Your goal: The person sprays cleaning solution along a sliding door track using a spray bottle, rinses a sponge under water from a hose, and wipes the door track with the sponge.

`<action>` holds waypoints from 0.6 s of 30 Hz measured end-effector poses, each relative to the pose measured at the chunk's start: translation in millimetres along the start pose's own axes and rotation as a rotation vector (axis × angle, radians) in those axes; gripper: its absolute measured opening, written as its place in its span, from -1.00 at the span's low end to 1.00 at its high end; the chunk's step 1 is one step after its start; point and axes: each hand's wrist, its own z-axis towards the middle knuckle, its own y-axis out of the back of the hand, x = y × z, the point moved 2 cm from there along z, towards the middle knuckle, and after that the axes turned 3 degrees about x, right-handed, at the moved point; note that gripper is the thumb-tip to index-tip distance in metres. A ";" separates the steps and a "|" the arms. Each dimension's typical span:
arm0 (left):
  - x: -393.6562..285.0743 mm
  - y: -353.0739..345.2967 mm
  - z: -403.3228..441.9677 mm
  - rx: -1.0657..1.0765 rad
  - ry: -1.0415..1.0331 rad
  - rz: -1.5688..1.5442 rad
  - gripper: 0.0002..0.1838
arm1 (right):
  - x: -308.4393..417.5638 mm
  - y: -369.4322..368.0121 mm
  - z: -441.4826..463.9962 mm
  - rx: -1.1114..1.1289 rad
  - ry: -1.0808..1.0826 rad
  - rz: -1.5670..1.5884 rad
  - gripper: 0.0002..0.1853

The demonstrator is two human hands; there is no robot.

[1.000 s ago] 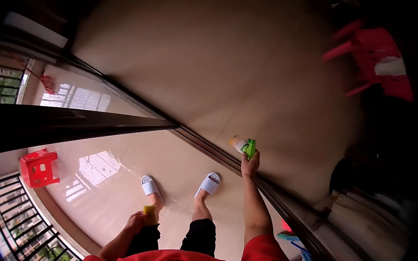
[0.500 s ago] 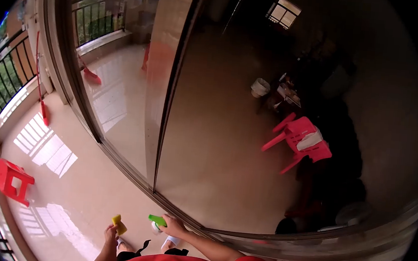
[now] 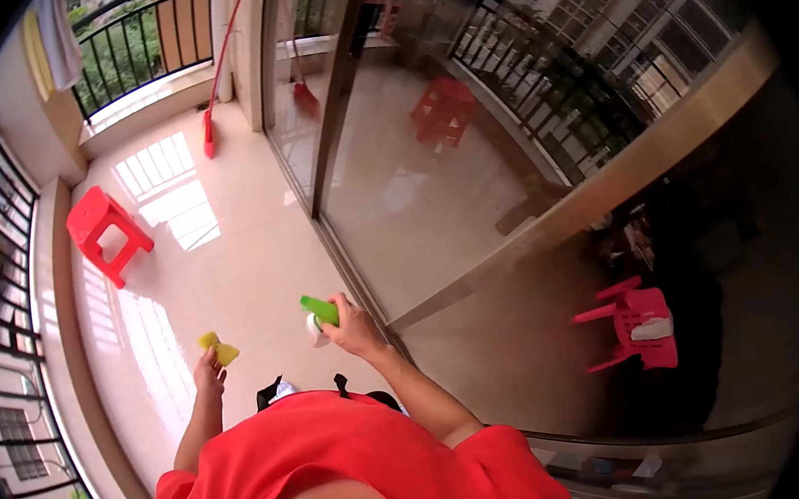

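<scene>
My left hand (image 3: 209,373) is closed on a yellow sponge (image 3: 223,351), held up over the pale tiled floor at the lower left. The sponge looks pinched in at its middle. In my right hand (image 3: 353,329) is a spray bottle (image 3: 320,311) with a green head and a white body below it; my fingers wrap around it and hide part of it. Both hands are apart, in front of my red shirt. Nearest to my right hand is the sliding glass door (image 3: 402,221) with its metal frame.
A red plastic stool (image 3: 102,224) stands on the balcony floor at left. A red broom (image 3: 210,128) leans by the far corner. Black railings (image 3: 143,32) edge the balcony. Beyond the door frame, a pink chair (image 3: 645,323) with a white cloth stands in the dark room.
My view has turned left and tilted down, showing more balcony and shirt. A glass panel now fills the middle with reflections. Both hands appear higher, still holding the sponge and spray bottle.
</scene>
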 end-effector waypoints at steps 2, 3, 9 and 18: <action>-28.0 19.4 -4.2 -0.011 -0.034 -0.147 -0.67 | 18.6 -19.6 31.9 -0.053 0.050 0.082 -0.57; -35.8 31.4 1.9 0.010 -0.040 -0.246 -0.67 | 36.4 -22.6 47.1 -0.049 0.063 0.092 -0.58; -78.3 35.9 11.7 -0.057 -0.020 -0.711 -0.78 | 107.9 -53.5 140.7 -0.050 0.200 0.103 -0.61; -174.8 35.9 86.5 -0.080 -0.077 -0.829 -0.72 | 155.2 -131.9 302.2 0.142 0.196 0.225 -0.59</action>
